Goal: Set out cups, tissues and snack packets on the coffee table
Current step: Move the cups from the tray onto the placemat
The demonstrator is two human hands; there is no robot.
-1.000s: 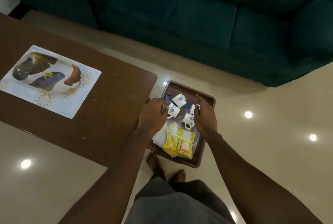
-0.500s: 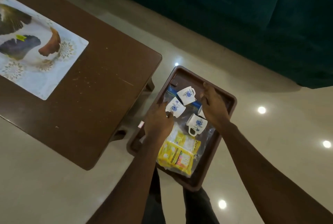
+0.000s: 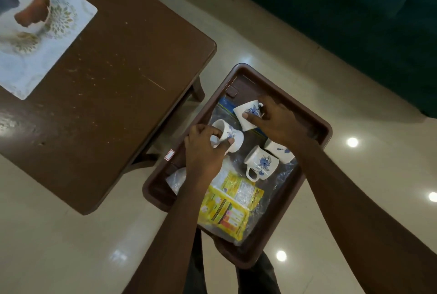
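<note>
A brown tray (image 3: pixel 314 126) lies on the floor to the right of the brown coffee table (image 3: pixel 113 76). Several white cups with blue flowers lie in it. My left hand (image 3: pixel 203 152) grips one cup (image 3: pixel 233 135) near the tray's left side. My right hand (image 3: pixel 276 121) holds another cup (image 3: pixel 248 114) toward the tray's far end. Two more cups (image 3: pixel 260 163) (image 3: pixel 280 152) rest on clear plastic near the right wall. Yellow snack packets (image 3: pixel 229 208) lie at the tray's near end. A white tissue pack (image 3: pixel 176 179) peeks out beneath my left wrist.
A printed placemat (image 3: pixel 35 29) covers the table's far left part. A dark green sofa (image 3: pixel 354 15) stands beyond the tray. My legs (image 3: pixel 255 277) are under the tray's near end. Glossy tiled floor surrounds everything.
The view has dropped closer to the tray. My left hand has closed on one cup, and my right hand has moved to the far cup and gripped it.
</note>
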